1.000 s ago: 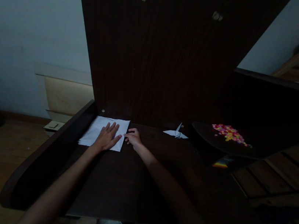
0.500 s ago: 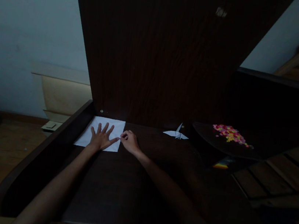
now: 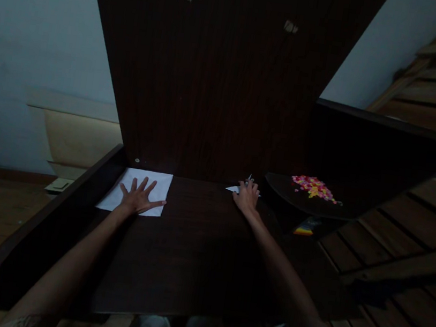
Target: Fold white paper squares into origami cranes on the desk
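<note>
A white sheet of paper (image 3: pixel 160 182) lies flat at the left of the dark wooden desk. My left hand (image 3: pixel 138 199) rests on it, palm down, fingers and thumb spread wide. Farther right, my right hand (image 3: pixel 248 196) is over a folded white paper crane (image 3: pixel 232 189), its thumb apart from the fingers. The hand covers most of the crane; one pointed wing shows at the left and a tip above the fingers. Whether the fingertips press on the crane is hard to make out in the dim light.
A heap of small pink, red and yellow pieces (image 3: pixel 314 188) lies on a curved dark shelf (image 3: pixel 279 189) at the right. A dark panel (image 3: pixel 216 87) rises behind the desk (image 3: pixel 182 245), and a raised side board (image 3: pixel 47 226) bounds its left.
My right hand has left the paper's right edge and moved right onto the paper crane. My left hand stays spread on the sheet. The view has shifted slightly to the right.
</note>
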Demonstrator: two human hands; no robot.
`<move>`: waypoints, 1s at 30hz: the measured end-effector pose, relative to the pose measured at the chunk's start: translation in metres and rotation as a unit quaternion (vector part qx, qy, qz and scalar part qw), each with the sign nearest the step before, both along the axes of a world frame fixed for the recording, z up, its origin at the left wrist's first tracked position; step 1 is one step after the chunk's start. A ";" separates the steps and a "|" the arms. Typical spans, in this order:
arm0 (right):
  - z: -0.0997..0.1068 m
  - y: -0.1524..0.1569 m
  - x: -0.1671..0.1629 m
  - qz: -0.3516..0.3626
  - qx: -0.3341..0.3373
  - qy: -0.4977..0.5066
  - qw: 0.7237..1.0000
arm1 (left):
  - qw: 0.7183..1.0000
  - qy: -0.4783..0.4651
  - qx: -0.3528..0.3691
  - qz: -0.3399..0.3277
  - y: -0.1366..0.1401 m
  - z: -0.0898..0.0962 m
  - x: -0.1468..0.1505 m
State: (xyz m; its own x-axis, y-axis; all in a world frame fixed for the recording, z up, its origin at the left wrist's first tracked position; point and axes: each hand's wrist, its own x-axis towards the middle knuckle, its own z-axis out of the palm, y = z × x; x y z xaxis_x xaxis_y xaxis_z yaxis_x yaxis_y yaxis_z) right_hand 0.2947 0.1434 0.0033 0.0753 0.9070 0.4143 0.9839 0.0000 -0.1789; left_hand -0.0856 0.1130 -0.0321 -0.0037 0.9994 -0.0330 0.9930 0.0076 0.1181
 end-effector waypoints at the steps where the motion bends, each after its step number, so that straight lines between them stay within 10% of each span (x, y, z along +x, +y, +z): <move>1: -0.001 0.001 0.009 -0.017 -0.023 -0.016 0.999 | 1.000 0.003 0.018 -0.006 -0.001 0.001 0.001; 10: -0.006 -0.002 0.037 0.044 -0.064 0.002 0.997 | 0.955 -0.077 0.275 -0.080 -0.043 0.019 0.044; 16: 0.008 -0.040 0.000 0.234 0.029 0.174 0.956 | 0.893 -0.394 0.211 -0.060 -0.057 0.037 0.098; 24: 0.021 -0.106 -0.055 0.325 0.030 0.432 0.841 | 0.697 -0.697 0.144 -0.088 -0.096 0.047 0.155; 30: 0.017 -0.117 -0.065 0.317 0.013 0.509 0.800 | 0.709 -0.677 0.192 -0.047 -0.109 0.061 0.160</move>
